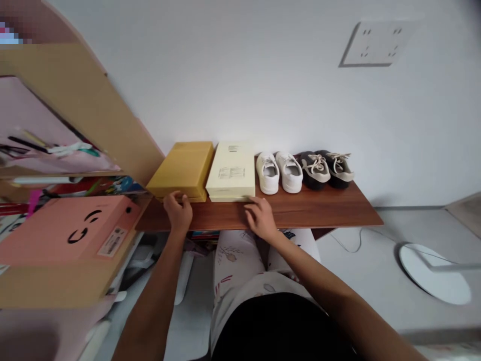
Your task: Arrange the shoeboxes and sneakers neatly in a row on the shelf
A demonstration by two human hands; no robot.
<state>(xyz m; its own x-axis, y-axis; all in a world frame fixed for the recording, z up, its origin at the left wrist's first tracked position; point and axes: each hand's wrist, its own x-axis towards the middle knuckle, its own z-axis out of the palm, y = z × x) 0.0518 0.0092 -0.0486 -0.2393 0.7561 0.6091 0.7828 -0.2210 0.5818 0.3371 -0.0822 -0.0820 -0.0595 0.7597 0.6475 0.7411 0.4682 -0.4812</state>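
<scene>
A mustard-yellow shoe box [184, 168] lies flat at the left end of a dark wooden shelf [311, 213]. Beside it is a cream box [232, 173] with small printing on its lid. My left hand [178, 211], fingers loosely bent and apart, rests at the front edge of the yellow box. At the cream box's front right corner is my right hand [261, 218], its fingers spread and fingertips by the edge. Right of the boxes stand a pair of white sneakers [280, 173] and a pair of dark sneakers with beige laces [326, 169].
To the left, a wooden shelf unit [124, 128] holds a pink box [67, 228] with a label and black markings, plus scissors and pens. A wall socket plate [379, 44] is at upper right. On the floor stand a round white base [434, 273] and a thin cable [353, 249].
</scene>
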